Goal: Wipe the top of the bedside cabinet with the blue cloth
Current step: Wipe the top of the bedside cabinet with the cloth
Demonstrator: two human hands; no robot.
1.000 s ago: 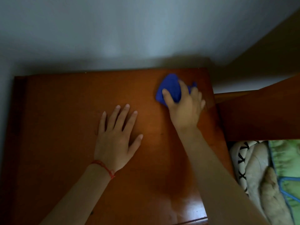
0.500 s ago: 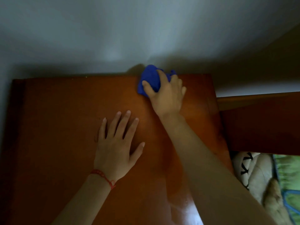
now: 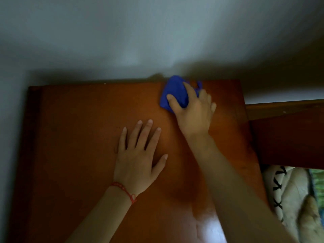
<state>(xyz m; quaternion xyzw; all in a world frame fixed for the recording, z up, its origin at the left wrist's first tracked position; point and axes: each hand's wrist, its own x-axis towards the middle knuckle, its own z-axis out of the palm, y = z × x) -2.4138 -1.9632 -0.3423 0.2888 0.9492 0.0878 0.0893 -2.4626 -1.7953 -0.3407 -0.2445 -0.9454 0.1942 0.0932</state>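
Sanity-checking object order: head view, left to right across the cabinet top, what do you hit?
Bare cabinet top → left hand, flat → blue cloth → right hand gripping it → wooden bed frame.

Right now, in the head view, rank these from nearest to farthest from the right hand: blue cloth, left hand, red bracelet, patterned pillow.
1. Blue cloth: gripped under the right hand, by the wall.
2. Left hand: flat on the cabinet, lower left.
3. Red bracelet and patterned pillow: too close to call.
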